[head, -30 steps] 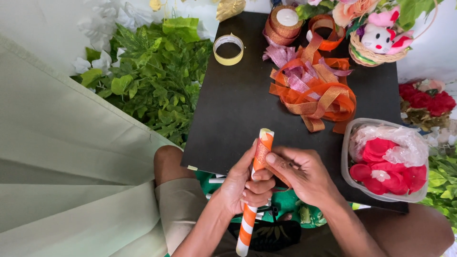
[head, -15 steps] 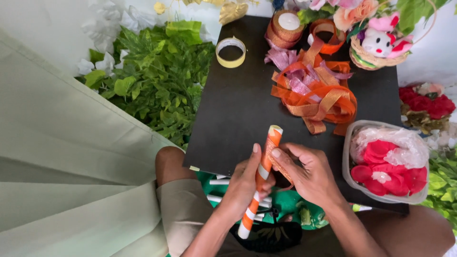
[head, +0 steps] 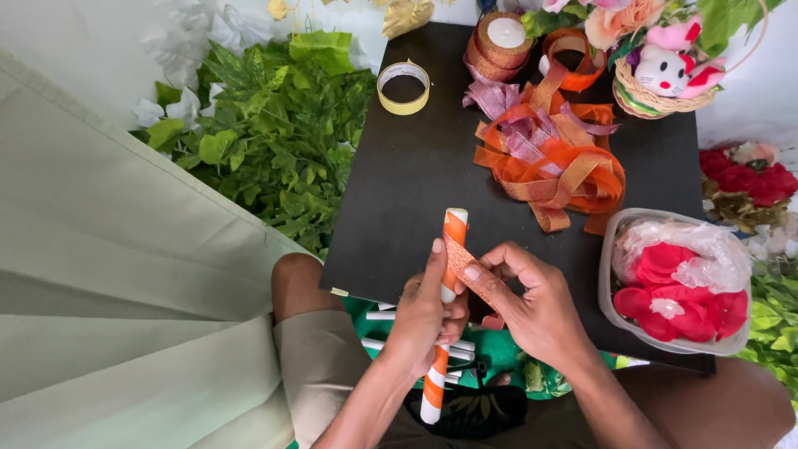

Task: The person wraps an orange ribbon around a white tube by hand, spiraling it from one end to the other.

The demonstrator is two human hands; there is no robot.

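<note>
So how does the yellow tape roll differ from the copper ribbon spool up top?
The yellow tape roll is a thin, open ring showing the black board through its hole; the copper ribbon spool is thicker, glittery, its centre capped white. The tape roll lies alone; the spool touches the loose ribbon pile. Both lie flat on the board.

Left hand curls in a closed grip, thumb raised; right hand pinches beside it, forearms converging.

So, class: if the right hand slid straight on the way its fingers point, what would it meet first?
The right hand points up-left, pinching the orange ribbon against the stick. It would press into that stick and the left hand at once; beyond lies bare black board.
</note>
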